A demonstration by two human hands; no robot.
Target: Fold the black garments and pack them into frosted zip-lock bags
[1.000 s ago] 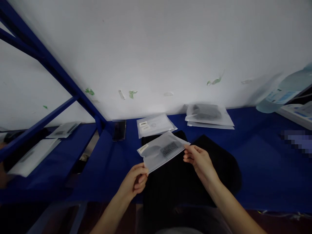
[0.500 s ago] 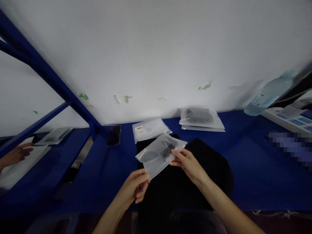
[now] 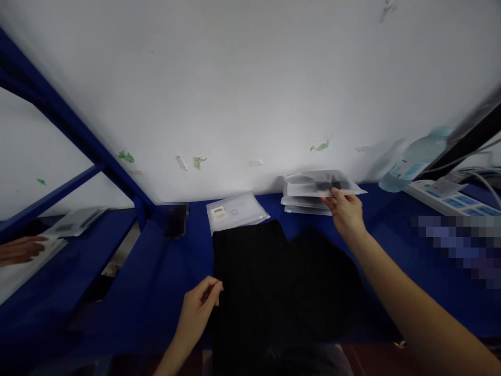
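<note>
My right hand (image 3: 346,209) grips the front edge of a frosted zip bag (image 3: 305,184) with something dark inside, thumb on top. This bag lies over a stack of similar zip bags (image 3: 303,208) against the wall. Curled closed, my left hand (image 3: 199,308) has its fingertips at the left edge of a black cloth (image 3: 250,277), with nothing visible in them. The cloth is spread on the blue table (image 3: 188,261) in front of me. Just beyond it lies another frosted zip bag (image 3: 237,213) with a barcode label.
A dark blurred object (image 3: 175,220) lies left of the labelled bag. At the right are a water bottle (image 3: 415,159), a white power strip (image 3: 450,198) and cables. Blue frame bars (image 3: 78,130) rise at the left; beyond them another person's hand (image 3: 21,250) rests on white material.
My right hand has carried the zip bag from above the black cloth to the stack at the back right. My left hand has let go of it and moved slightly left.
</note>
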